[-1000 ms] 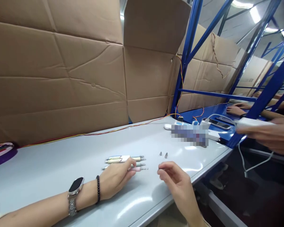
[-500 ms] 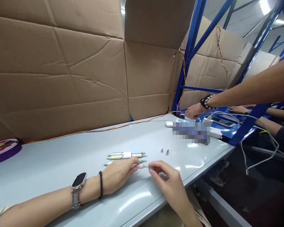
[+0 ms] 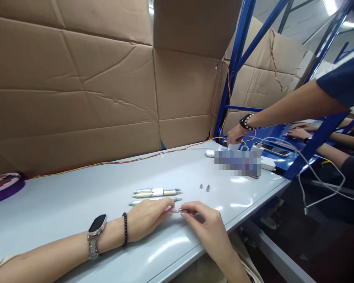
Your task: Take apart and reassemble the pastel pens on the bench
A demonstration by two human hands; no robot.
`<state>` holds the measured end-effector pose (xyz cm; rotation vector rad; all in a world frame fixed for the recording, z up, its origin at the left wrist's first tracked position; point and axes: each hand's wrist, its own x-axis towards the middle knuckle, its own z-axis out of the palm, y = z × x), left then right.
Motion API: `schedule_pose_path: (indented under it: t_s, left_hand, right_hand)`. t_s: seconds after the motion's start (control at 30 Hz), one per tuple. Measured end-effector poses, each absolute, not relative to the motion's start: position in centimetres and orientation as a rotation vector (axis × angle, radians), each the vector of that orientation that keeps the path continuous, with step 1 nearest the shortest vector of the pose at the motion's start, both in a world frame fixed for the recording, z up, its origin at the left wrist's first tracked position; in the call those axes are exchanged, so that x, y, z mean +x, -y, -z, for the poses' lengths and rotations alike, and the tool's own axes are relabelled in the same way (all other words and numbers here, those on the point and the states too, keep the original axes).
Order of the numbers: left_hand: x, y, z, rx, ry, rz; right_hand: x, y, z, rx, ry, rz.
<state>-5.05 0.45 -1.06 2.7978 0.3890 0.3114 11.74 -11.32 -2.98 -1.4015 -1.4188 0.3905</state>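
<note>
My left hand (image 3: pixel 149 220) is closed around a pink pen (image 3: pixel 174 210), whose front end sticks out past the fingertips to the right. My right hand (image 3: pixel 209 226) pinches a small silver metal tip (image 3: pixel 182 210) at that end of the pen; thumb and forefinger partly cover it. Behind my left hand lie a yellow pen (image 3: pixel 169 193) and a blue pen (image 3: pixel 172 190) side by side, with a white label on the nearer one. A pale green pen (image 3: pixel 177 199) lies closer, partly behind my fingers. Two loose cone-shaped metal tips, one left (image 3: pixel 201 186) and one right (image 3: pixel 207 188), stand beyond my right hand.
A pixelated flat item (image 3: pixel 237 163) and a white case (image 3: pixel 210 153) lie at the table's right end. A co-worker's hand (image 3: pixel 236 133) reaches in there. White cables (image 3: pixel 305 188) hang by the blue frame (image 3: pixel 301 159). Cardboard (image 3: pixel 112 102) walls the back. A purple-rimmed round object (image 3: pixel 8 192) sits left.
My right hand has moved slightly left, bringing the metal tip up against the pink pen and covering the thin part that showed. The co-worker's arm has shifted, with more sleeve showing.
</note>
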Motion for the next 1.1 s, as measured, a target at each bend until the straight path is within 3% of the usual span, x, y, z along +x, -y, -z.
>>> schedule_pose_path:
  t_s: [0.4, 0.63, 1.1]
  left_hand:
    - [-5.02, -0.63, 1.53, 2.838, -0.299, -0.354]
    - [-5.07, -0.70, 1.64, 2.850, -0.298, -0.336]
    - [-5.06, -0.46, 1.42, 2.833, -0.330, -0.329]
  right_hand:
    - [11.35, 10.98, 3.16, -1.618, 1.626, -0.215]
    - [11.78, 11.36, 2.78, -1.470, 1.579, -0.404]
    - [11.75, 11.40, 3.02, -1.511, 1.587, -0.387]
